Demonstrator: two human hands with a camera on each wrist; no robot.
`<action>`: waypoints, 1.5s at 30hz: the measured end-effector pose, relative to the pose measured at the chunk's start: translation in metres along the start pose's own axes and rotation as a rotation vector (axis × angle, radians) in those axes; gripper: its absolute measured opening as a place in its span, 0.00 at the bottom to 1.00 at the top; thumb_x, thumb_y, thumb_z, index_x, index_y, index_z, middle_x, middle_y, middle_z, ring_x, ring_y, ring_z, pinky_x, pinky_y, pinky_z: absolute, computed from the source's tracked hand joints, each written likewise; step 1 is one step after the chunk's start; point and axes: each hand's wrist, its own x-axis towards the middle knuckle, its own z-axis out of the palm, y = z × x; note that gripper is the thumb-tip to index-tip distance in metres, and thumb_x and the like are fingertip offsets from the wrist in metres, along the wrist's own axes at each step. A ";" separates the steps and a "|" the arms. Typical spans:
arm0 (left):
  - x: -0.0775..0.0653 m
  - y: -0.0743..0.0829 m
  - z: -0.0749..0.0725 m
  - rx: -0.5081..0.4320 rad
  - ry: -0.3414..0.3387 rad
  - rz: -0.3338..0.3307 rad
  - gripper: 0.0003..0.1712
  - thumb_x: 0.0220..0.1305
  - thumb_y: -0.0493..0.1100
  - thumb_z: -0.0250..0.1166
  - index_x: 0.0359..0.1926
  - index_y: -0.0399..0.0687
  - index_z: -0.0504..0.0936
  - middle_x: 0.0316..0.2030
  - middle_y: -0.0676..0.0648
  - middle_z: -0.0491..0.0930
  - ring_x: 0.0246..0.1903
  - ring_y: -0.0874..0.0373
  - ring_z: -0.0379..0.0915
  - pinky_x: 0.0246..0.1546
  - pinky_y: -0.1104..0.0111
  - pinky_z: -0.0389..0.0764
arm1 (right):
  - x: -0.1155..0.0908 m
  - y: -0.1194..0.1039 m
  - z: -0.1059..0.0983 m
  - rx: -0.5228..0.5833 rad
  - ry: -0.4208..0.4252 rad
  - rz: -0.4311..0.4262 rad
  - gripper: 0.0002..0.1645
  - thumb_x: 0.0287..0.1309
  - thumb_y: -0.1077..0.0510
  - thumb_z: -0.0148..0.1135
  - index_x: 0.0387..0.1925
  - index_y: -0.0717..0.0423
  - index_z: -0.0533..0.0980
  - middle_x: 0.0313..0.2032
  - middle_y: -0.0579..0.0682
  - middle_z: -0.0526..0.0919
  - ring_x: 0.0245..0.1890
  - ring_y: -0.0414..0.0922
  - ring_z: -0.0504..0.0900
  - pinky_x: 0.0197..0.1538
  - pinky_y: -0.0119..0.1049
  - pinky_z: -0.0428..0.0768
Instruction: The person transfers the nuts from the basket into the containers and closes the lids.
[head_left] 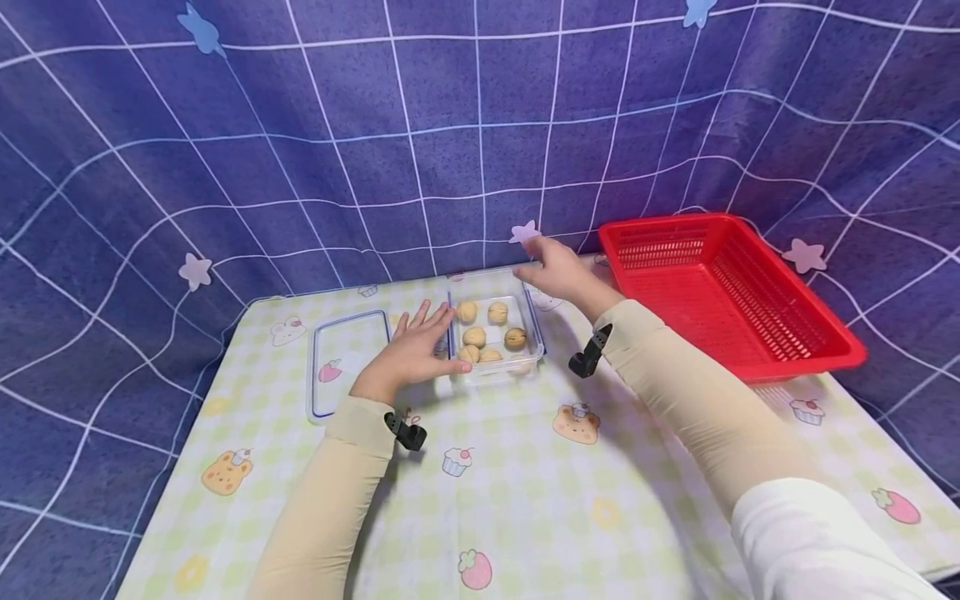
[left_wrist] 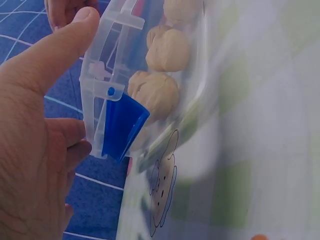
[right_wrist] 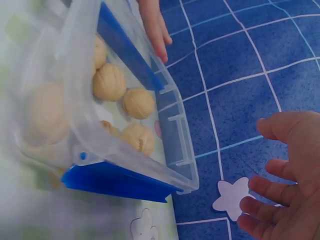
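Note:
A clear plastic food container [head_left: 542,350] stands uncovered on the table with several walnuts [head_left: 497,313] loose on its bottom. My left hand [head_left: 412,354] rests at the container's left side, fingers spread and thumb by the near rim. In the left wrist view its thumb and fingertips meet the rim around a blue side latch [left_wrist: 122,125] that hangs folded down. Beyond the far right corner, my right hand [head_left: 562,271] hovers with loosely bent fingers and holds nothing. The right wrist view shows it apart from the container, whose blue latches [right_wrist: 120,182] hang outward.
The container's clear lid [head_left: 312,367] with a blue seal lies flat to the left, partly behind the left hand. A red plastic basket [head_left: 787,368] stands at the back right. Behind the table's far edge hangs a blue gridded curtain [head_left: 450,167].

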 end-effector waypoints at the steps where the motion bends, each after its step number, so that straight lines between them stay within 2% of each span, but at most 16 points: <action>1: 0.000 0.001 0.000 -0.007 0.004 -0.002 0.65 0.56 0.79 0.60 0.81 0.51 0.44 0.81 0.46 0.42 0.79 0.48 0.23 0.75 0.42 0.28 | -0.002 0.001 0.001 -0.003 -0.002 -0.003 0.37 0.65 0.48 0.64 0.68 0.66 0.68 0.64 0.64 0.76 0.65 0.58 0.74 0.69 0.49 0.70; 5: 0.000 0.001 0.003 -0.007 0.013 -0.010 0.65 0.57 0.80 0.59 0.81 0.50 0.44 0.81 0.46 0.41 0.79 0.48 0.22 0.75 0.43 0.25 | -0.012 0.006 0.006 -0.016 -0.007 -0.001 0.40 0.66 0.46 0.62 0.70 0.66 0.66 0.65 0.64 0.74 0.65 0.60 0.73 0.68 0.51 0.70; 8: -0.001 0.004 0.004 -0.007 0.022 -0.017 0.65 0.57 0.80 0.58 0.81 0.49 0.44 0.81 0.46 0.42 0.79 0.48 0.22 0.74 0.44 0.24 | -0.024 0.008 0.014 -0.069 -0.002 0.033 0.43 0.66 0.41 0.61 0.72 0.64 0.64 0.67 0.65 0.72 0.66 0.60 0.72 0.69 0.52 0.70; 14: -0.006 0.010 0.006 0.010 0.052 -0.043 0.64 0.58 0.80 0.57 0.80 0.45 0.48 0.80 0.45 0.47 0.79 0.47 0.23 0.74 0.44 0.24 | -0.054 0.005 0.044 -0.150 -0.004 0.102 0.51 0.68 0.35 0.56 0.76 0.65 0.57 0.71 0.67 0.65 0.72 0.61 0.64 0.73 0.53 0.63; 21: -0.008 0.017 0.013 -0.004 0.094 -0.071 0.62 0.60 0.79 0.56 0.80 0.43 0.50 0.79 0.43 0.51 0.79 0.45 0.26 0.75 0.45 0.26 | -0.078 0.019 0.074 -0.107 -0.037 0.037 0.57 0.68 0.31 0.53 0.78 0.66 0.48 0.75 0.66 0.58 0.75 0.60 0.59 0.75 0.53 0.60; 29: -0.005 0.015 0.016 0.003 0.090 -0.065 0.61 0.62 0.76 0.57 0.80 0.42 0.49 0.79 0.43 0.50 0.79 0.45 0.25 0.74 0.45 0.24 | -0.080 0.029 0.085 -0.126 -0.024 0.009 0.61 0.66 0.26 0.49 0.79 0.64 0.44 0.75 0.65 0.57 0.75 0.59 0.58 0.73 0.56 0.63; 38: 0.007 0.018 0.016 0.016 0.082 -0.070 0.58 0.65 0.73 0.58 0.80 0.42 0.48 0.79 0.44 0.49 0.79 0.44 0.25 0.74 0.45 0.22 | -0.073 0.040 0.084 -0.128 0.008 0.013 0.61 0.64 0.25 0.51 0.80 0.61 0.45 0.76 0.64 0.57 0.75 0.59 0.57 0.73 0.56 0.62; 45: 0.009 0.021 0.016 -0.009 0.079 -0.074 0.58 0.65 0.71 0.59 0.80 0.42 0.47 0.79 0.42 0.49 0.79 0.44 0.25 0.74 0.44 0.23 | -0.072 0.045 0.084 -0.101 0.018 0.005 0.63 0.62 0.23 0.51 0.80 0.59 0.44 0.76 0.63 0.56 0.76 0.58 0.57 0.74 0.55 0.61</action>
